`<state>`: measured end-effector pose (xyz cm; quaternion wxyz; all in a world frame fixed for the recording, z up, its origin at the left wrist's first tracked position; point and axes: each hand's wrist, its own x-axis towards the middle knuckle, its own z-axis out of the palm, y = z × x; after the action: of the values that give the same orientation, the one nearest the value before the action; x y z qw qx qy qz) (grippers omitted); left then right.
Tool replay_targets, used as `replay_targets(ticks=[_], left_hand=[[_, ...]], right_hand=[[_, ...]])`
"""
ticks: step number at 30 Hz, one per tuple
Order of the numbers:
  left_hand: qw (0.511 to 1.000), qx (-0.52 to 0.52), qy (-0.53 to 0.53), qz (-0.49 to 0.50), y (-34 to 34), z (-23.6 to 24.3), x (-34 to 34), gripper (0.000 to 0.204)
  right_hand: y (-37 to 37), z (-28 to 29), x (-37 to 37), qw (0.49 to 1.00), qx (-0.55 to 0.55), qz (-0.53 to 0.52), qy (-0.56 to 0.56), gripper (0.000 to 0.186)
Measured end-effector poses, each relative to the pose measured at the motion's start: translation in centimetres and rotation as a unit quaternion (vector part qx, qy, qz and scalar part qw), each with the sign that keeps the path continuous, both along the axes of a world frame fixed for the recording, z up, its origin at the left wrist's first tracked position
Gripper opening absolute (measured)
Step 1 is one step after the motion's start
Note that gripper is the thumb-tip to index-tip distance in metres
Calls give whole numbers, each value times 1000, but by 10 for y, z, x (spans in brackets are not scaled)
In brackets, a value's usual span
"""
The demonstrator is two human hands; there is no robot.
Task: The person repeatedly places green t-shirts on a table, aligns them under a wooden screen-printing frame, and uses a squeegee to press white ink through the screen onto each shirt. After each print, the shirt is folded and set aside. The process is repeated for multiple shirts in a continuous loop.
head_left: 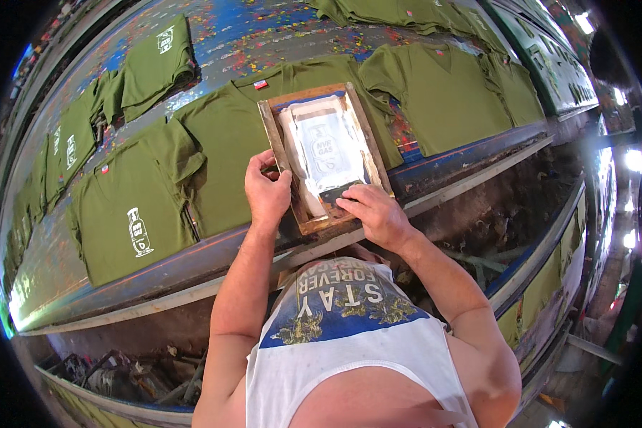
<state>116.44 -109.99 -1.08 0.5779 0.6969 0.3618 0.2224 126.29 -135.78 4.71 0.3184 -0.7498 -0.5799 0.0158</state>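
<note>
A long paint-spattered worktop (278,36) carries a row of olive green shirts laid flat; those toward nine o'clock already bear a white print. On the middle shirt (221,143) rests a wooden screen frame (326,153), pressed flat so its mesh meets the cloth. The left hand (266,189) clenches the frame's edge at eight o'clock, steadying it. The right hand (375,212) grips a dark squeegee (337,192) at five o'clock.
</note>
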Motion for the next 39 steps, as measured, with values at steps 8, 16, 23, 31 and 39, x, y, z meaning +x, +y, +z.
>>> replay_targets(ticks=[8,16,23,31,39], left_hand=[[997,-63,32,41,-7,16,2,51],[991,-36,108,76,-8,13,3,60],[986,-32,135,92,-8,14,1,59],[988,-16,121,96,-10,11,0,53],[988,62,118,73,-18,22,1,47]], right_hand=[[65,-15,72,999,24,14,-23,48],[135,7,149,997,28,47,-56,48],[117,9,140,992,-14,118,-41,49],[31,16,47,989,-49,137,-23,44],[3,33,19,984,-88,150,24,49]])
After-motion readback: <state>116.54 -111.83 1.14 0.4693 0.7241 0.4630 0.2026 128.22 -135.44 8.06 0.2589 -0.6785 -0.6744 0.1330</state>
